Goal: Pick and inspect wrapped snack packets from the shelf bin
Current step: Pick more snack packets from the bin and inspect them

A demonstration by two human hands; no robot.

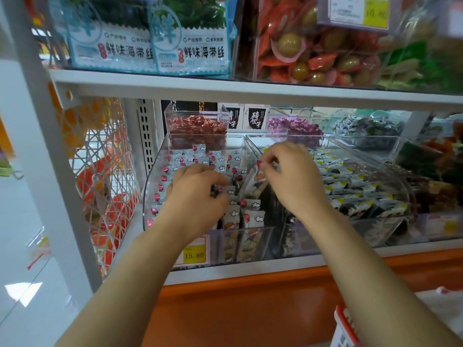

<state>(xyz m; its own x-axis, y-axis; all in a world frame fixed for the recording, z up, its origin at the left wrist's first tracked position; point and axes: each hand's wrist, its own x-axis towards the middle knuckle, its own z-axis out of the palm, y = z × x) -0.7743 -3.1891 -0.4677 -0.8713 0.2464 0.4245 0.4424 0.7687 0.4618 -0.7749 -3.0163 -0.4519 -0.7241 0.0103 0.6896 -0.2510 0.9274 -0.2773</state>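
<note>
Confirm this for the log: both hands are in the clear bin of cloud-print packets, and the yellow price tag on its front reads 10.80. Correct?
Not quite. The head view shows the yellow price tag reading 15.80, not 10.80. The rest holds: the left hand and right hand are in the clear bin of cloud-print packets.

White metal shelving (250,90), orange base panel (250,304), pale glossy floor (22,284) w/ light glare at left.

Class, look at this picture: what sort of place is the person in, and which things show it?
Most likely a shop's snack aisle. Clear bins on a shelf hold loose wrapped packets, a yellow price tag reads 15.80, and a red basket sits below.
</note>
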